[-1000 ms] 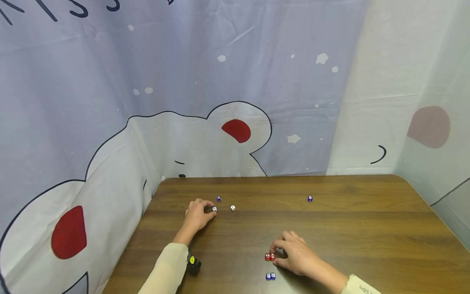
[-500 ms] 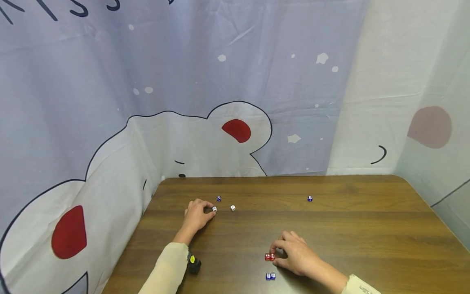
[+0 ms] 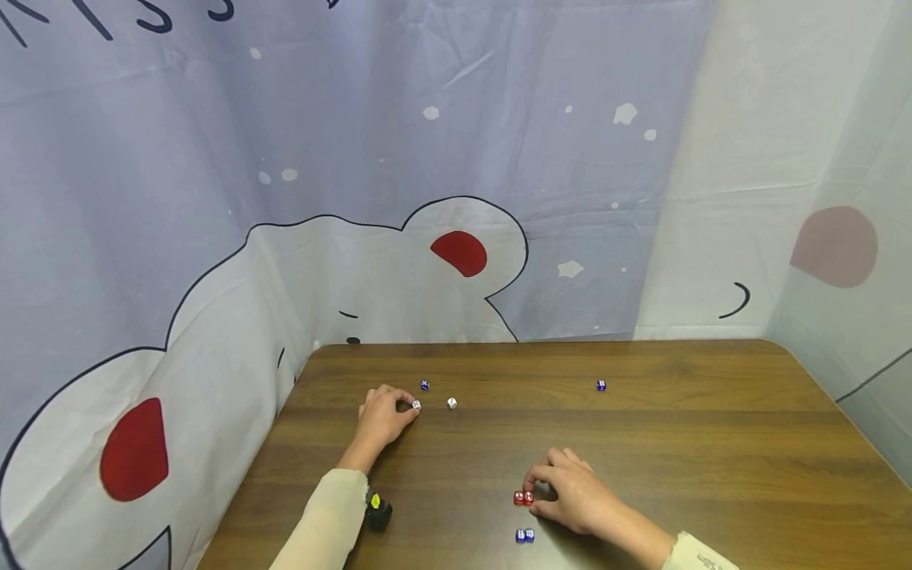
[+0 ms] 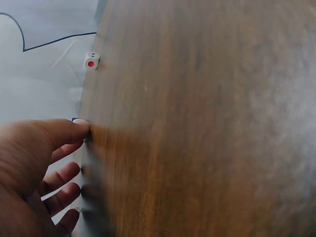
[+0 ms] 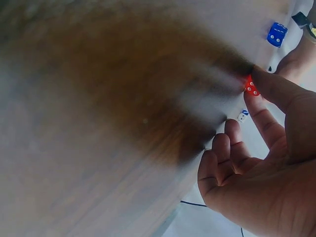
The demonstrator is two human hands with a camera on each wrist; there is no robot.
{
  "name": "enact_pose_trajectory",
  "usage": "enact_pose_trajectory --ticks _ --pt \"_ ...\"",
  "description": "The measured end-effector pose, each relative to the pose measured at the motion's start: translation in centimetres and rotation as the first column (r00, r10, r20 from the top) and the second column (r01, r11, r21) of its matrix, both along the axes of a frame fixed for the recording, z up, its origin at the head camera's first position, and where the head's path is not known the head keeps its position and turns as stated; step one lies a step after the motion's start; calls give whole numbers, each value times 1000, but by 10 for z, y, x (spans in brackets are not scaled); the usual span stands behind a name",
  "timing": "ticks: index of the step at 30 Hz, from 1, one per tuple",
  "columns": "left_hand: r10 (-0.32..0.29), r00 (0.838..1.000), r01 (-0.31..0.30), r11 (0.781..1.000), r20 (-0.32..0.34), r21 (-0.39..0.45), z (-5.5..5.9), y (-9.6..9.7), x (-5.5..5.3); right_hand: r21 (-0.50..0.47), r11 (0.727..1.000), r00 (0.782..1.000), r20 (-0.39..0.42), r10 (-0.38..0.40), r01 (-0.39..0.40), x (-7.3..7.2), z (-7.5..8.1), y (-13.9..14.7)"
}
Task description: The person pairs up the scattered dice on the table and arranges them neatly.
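Head view: I see a patterned curtain (image 3: 570, 158) across the whole back, lilac and white with red ear shapes.
Wooden table (image 3: 712, 451): spreads below it, far edge running left to right.
Right hand (image 3: 573, 491): reaches in from the right with fingertips toward the left; I read thumb and index finger as pinching the right-hand red die, thumb on the near side, index on the far side.
Left hand (image 3: 385, 416): over at the far left, pointing away and rightward, thumb and index finger pinching a white die.
Black wrist device (image 3: 378, 514): just beside the cuff of the left sleeve (image 3: 328, 511).
Red pair (image 3: 523, 498): near the middle of the table's close half, two dice side by side, the row's long axis lying left to right.
Blue pair (image 3: 525, 536): just nearer to me, row set the same way.
Pinched white die (image 3: 416, 405): between the left fingertips, a pipped face turned up; as a cube it shows me no long axis.
Loose white die (image 3: 452, 403): near it on the right; my left wrist view shows one large red pip.
Left blue die (image 3: 425, 385): just beyond the pinched one.
Far blue die (image 3: 602, 385): well apart, right of centre.
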State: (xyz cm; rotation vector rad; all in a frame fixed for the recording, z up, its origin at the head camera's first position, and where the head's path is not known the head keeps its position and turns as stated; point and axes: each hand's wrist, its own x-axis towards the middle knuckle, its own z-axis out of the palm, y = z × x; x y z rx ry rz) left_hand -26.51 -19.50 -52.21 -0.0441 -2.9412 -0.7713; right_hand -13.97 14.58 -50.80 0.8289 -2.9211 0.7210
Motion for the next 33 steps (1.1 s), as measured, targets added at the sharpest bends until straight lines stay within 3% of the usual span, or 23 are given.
enact_pose_trajectory --ticks 14,24,33 --pt "-34 999 34 999 -3 -39 -5 6 4 7 1000 1000 8 4 -4 -1 -1 0" --pt "-82 996 81 996 -29 -40 -4 15 15 11 1000 1000 6 3 -3 -1 -2 -1" --pt "-116 993 116 992 0 -46 -2 26 25 10 1000 1000 -4 0 0 -1 -4 -1"
